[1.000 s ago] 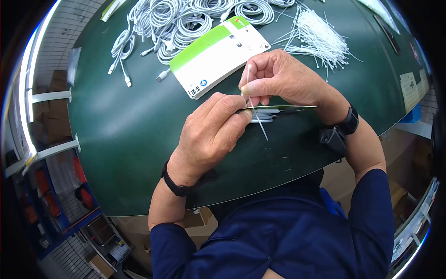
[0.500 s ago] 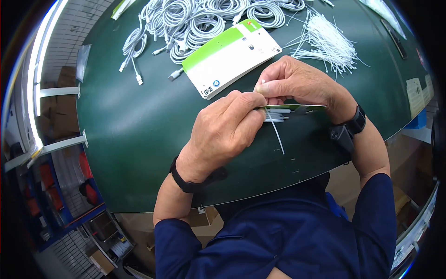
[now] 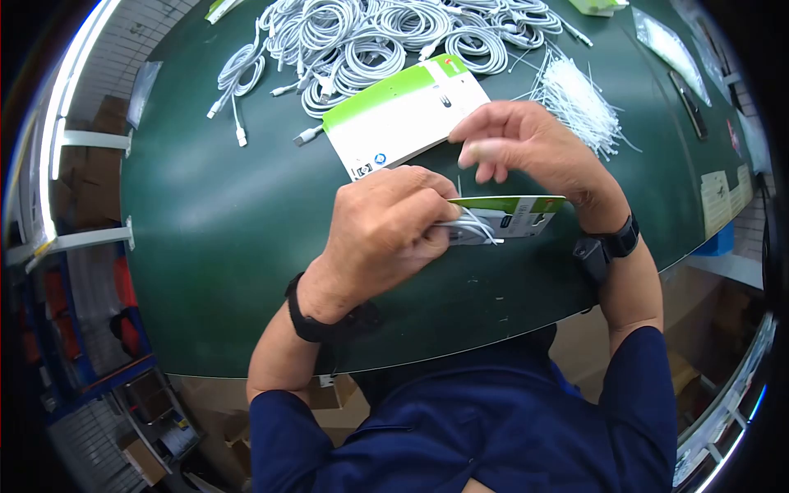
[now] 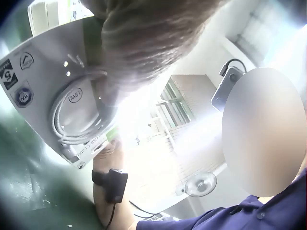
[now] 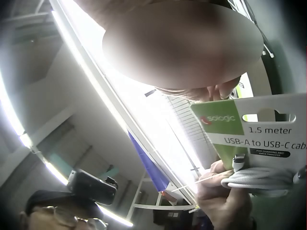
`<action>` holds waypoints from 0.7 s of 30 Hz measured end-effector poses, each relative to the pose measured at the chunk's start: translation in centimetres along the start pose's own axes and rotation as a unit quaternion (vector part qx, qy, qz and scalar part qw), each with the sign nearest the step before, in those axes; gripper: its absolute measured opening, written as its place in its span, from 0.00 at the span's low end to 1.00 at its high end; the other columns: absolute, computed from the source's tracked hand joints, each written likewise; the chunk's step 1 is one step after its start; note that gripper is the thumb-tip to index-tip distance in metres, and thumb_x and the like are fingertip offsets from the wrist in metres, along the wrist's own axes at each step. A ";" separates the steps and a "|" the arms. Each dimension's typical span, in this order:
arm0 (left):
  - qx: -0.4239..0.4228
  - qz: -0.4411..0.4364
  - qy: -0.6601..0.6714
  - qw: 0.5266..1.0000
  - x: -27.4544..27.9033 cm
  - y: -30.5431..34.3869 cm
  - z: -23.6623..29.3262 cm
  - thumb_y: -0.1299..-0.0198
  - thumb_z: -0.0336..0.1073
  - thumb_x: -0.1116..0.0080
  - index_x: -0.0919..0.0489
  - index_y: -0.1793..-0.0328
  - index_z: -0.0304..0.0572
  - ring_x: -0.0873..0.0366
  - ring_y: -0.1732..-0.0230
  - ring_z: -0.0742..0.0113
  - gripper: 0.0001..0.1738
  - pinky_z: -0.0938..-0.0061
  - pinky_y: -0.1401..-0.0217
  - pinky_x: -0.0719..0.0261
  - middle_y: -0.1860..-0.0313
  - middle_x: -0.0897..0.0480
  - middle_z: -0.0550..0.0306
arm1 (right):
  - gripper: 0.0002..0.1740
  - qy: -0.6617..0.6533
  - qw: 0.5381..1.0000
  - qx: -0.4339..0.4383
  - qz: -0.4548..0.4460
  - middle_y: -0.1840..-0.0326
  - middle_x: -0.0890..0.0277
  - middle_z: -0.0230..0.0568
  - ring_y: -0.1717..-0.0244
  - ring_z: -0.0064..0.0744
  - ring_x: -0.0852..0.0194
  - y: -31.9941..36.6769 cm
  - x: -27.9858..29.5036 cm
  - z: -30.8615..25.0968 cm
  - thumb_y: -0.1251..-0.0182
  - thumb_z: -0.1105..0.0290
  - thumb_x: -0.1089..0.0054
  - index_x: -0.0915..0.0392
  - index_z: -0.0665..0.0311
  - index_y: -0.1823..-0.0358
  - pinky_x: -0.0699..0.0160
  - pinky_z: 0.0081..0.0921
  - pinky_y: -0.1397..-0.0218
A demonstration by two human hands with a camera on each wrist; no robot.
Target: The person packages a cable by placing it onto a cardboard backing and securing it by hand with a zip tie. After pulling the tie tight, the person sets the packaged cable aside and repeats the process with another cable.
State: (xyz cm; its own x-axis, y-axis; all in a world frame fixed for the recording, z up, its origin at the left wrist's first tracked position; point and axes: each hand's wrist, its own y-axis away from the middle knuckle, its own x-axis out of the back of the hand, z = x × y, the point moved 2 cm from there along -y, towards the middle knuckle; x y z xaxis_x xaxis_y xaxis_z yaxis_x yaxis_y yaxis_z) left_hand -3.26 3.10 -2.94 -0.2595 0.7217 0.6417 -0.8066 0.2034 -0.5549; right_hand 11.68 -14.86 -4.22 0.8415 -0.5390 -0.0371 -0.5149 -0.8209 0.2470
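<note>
Far to the upper left of the held card, a heap of coiled white cables (image 3: 370,41) sprawls across the dark green surface (image 3: 222,230), and a flat stack of green-and-white cards (image 3: 403,115) lies between that heap and the card. The left hand (image 3: 386,230) grips the left end of the green-and-white backing card (image 3: 514,215), its fingers curled round the card and over the coiled white cable (image 3: 470,232) pressed against it, holding both up off the surface. The left wrist view shows the coil lying flat on the card's printed face. A thin white cable tie (image 5: 211,178) pokes out beside the left hand's fingers, so the step in hand looks like fastening the coil to the card, with the tie through but not yet drawn tight. Just above the card's upper edge hangs the right hand (image 3: 526,148), fingers loosely spread and nothing visible between them. To the upper right of the card lies a bundle of white cable ties (image 3: 579,99). The next move seems to call for a fine pinch on the tie's free end and a steady pull, while the left hand keeps the coil from sliding.
</note>
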 end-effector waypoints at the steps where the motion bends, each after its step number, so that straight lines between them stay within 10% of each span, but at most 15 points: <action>1: 0.038 0.001 0.016 0.999 0.1 0.1 -0.1 0.56 0.18 0.30 0.17 0.63 0.40 0.10 0.63 0.58 0.13 0.69 0.60 0.12 0.60 0.09 0.53 | 0.15 0.005 0.999 0.014 0.046 0.58 0.12 0.33 0.63 0.16 0.17 0.2 0.6 -0.5 0.25 0.72 0.33 0.16 0.70 0.41 0.21 0.14 0.61; 9: 0.247 -0.010 0.112 0.962 0.3 0.6 -0.8 0.51 0.19 0.33 0.12 0.58 0.34 0.10 0.56 0.65 0.12 0.71 0.48 0.14 0.58 0.08 0.52 | 0.18 0.318 0.888 0.318 0.094 0.57 0.11 0.38 0.58 0.30 0.13 2.4 -0.9 -3.8 0.40 0.76 0.21 0.12 0.66 0.47 0.15 0.28 0.52; 21: 0.296 -0.048 0.130 0.945 -0.2 1.0 -1.3 0.47 0.23 0.33 0.13 0.56 0.35 0.16 0.61 0.74 0.11 0.76 0.49 0.17 0.63 0.11 0.57 | 0.07 0.407 0.840 0.349 0.081 0.63 0.16 0.38 0.59 0.43 0.17 1.2 -4.3 -1.4 0.37 0.70 0.24 0.14 0.62 0.63 0.17 0.38 0.55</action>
State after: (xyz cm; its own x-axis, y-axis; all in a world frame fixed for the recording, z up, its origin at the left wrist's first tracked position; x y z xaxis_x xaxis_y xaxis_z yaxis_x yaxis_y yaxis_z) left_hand -3.32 4.06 -4.33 -0.0918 0.8729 0.4792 -0.9957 -0.0732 -0.0575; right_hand 7.70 -13.23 -2.41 0.4376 -0.5798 0.6873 -0.3655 -0.8131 -0.4531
